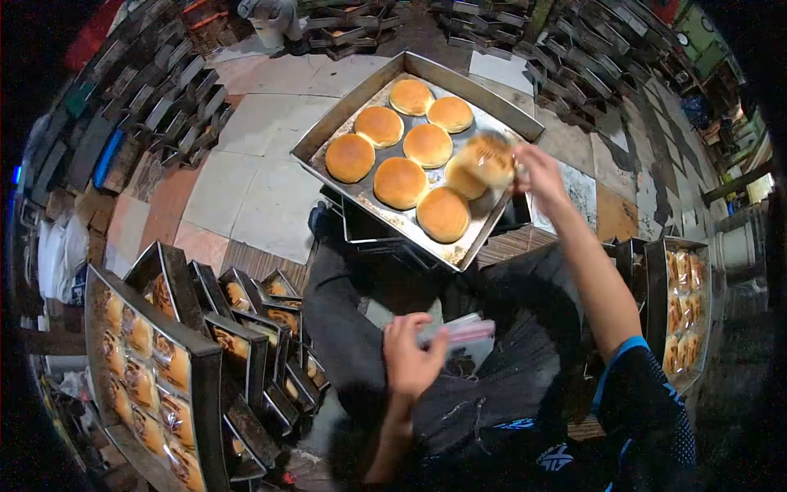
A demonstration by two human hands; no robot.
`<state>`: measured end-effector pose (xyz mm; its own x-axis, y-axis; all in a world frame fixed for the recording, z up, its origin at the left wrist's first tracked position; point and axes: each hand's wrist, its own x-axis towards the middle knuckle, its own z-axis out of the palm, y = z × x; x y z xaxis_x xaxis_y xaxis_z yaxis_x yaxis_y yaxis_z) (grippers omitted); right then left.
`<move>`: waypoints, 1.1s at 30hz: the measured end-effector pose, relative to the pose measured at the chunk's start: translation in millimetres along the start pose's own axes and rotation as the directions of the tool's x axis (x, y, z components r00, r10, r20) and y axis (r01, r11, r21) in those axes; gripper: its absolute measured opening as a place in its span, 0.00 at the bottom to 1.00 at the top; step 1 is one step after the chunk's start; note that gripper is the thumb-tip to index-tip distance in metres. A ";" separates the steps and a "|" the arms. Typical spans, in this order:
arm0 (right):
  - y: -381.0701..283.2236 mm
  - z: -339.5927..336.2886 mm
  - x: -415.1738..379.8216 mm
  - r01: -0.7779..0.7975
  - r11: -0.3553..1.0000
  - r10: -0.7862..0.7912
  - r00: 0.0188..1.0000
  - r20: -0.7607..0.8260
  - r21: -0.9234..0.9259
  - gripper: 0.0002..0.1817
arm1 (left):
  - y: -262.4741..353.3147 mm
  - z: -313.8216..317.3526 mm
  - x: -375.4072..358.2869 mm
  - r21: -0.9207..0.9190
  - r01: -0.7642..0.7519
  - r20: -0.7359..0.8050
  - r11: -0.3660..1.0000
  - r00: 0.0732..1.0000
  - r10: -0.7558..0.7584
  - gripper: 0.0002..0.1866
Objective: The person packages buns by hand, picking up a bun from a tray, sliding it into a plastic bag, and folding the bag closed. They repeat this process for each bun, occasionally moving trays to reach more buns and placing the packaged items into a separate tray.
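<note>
A wide metal tray (321, 136) of round golden buns (400, 182) stands tilted in front of me. Over its right side, my right hand (538, 174) is closed on a bun in a clear wrapper (489, 161), blurred by motion. One bun in the tray is partly hidden behind it. Down at my lap, my left hand (412, 354) has its thumb and fingers closed about the left end of a stack of clear plastic bags (469, 331) with a pinkish edge. The bags lie over my dark trousers.
At the lower left stands a tilted tray of wrapped buns (141, 365), with several smaller bread pans (238, 340) beside it. Another tray of wrapped buns (683, 312) is at the right. Stacked pans (176, 111) line the back. A person's leg (283, 20) shows at the top.
</note>
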<state>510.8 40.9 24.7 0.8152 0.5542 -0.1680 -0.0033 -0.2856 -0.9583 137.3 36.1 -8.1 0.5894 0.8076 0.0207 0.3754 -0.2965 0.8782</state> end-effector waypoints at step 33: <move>26.7 53.3 41.8 0.363 0.758 -0.253 0.929 0.270 -0.541 0.23 | -65.8 -30.9 41.2 -0.909 -0.156 -0.335 0.387 0.825 -0.455 0.02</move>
<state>513.9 98.1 -20.2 0.6022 0.7980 0.0241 0.6072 -0.4382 -0.6628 114.8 104.6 -50.3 0.0760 0.9720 -0.2223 -0.5968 0.2230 0.7708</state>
